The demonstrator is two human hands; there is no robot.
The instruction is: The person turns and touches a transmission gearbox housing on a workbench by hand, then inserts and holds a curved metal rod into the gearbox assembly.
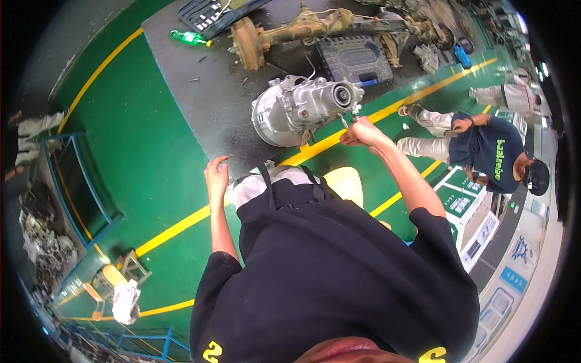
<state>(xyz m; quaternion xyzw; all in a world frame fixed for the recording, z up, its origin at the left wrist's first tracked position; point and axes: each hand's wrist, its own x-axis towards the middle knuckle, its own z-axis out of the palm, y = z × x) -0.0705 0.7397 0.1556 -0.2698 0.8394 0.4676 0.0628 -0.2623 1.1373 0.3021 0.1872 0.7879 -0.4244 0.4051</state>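
A silver-grey metal gearbox [296, 112] lies on its side at the near edge of the dark workbench [209, 112]. Its round bell-shaped end faces left, and a dark ringed opening shows at its right end. My right hand [363, 132] is closed beside that right end, below a small pale fitting [356, 111]. A thin metal piece shows by the fingers, too small to name. By the bench's near edge, left of the gearbox, my left hand [216, 175] holds nothing; its fingers are loosely bent and apart.
Behind the gearbox lie a rusty axle [321, 27], a dark tool case [354, 60] and an open socket set [209, 15]. A green bottle [189, 38] rests at the far left. A yellow stool [346, 186] stands close by me. Another person [484, 148] stands at right.
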